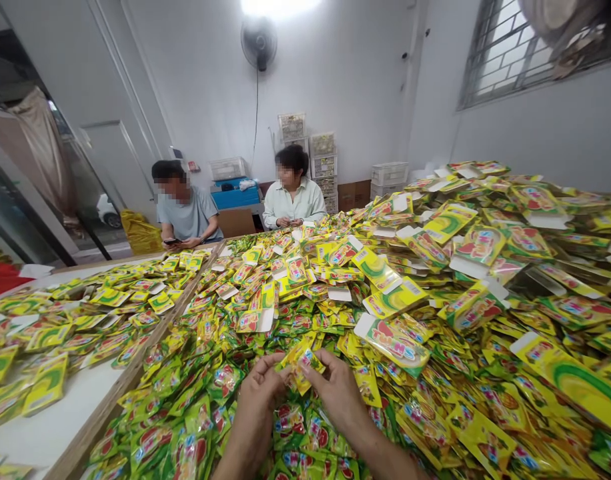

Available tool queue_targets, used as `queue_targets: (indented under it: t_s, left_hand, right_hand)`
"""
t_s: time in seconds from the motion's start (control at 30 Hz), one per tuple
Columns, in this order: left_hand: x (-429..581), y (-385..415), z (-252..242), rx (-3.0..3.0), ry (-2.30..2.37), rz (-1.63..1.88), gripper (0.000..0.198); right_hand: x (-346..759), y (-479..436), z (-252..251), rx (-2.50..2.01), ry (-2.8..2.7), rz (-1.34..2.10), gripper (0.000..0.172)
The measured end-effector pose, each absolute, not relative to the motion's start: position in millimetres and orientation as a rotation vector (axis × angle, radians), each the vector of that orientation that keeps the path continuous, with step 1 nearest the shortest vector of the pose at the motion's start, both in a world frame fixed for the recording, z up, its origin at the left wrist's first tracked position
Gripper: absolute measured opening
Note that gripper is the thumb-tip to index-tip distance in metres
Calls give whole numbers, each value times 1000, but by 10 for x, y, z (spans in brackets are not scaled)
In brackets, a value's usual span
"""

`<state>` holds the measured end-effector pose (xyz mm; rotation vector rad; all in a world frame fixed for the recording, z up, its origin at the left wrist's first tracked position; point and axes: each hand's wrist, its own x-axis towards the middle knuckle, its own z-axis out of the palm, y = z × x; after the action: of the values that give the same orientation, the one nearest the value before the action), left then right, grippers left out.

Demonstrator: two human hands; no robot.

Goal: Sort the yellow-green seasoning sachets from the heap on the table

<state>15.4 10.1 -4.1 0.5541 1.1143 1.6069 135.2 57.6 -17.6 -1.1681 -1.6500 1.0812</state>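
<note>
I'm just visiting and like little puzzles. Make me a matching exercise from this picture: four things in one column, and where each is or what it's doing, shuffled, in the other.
Things:
1. Fan
2. Left hand and right hand
3. Window
4. Wooden strip

Places and states:
A. At the upper right of the picture
B. Brown, running up from the lower left
C. Dark, at the top middle of the picture
D. Holding at least one yellow packet

Right pairs: 1-C, 2-D, 3-A, 4-B
</note>
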Motion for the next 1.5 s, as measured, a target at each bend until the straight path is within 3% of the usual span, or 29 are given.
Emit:
queue_targets:
  t_s: [0.1,0.33,0.47,0.6,0.67,0.87,1.03,1.13,1.23,1.5]
  left_hand:
    - [152,131,-60,575,1201,1621,35]
    - [133,163,-36,729,1193,1463,38]
    - [-67,253,188,1054,1356,1372,42]
    - [-455,568,381,1798,2162,862,64]
    - [-617,759,392,1999,2311,569,72]
    - [-801,1043,315,2104,2275,332,46]
    - [-734,872,477,2100,2254,459,17]
    - [-507,642,471,1924,2123,738,24]
    - [-158,399,258,1589,1711,1111,37]
    - [246,107,-137,1164,1515,1286,35]
  right_hand:
    - [1357,567,-146,-1159,-1661,1075,29]
    - [1452,635,-123,-995,-1672,1479,38]
    - [1532,649,-38,-1116,-1637,1357,38]
    - [1554,558,63,-1076,-1740,1306,29]
    - [1534,511,77,-1018,-1830,1334,21]
    - [1530,561,21,-1172,-1839,1166,15]
    - [1572,656,11,-1280,-1738,1041,18]
    - [1615,681,72,-1134,-1634,1076,20]
    - [1654,695,123,-949,-1475,1132,24]
    - [1638,789,-25,-1185,-1584,947,22]
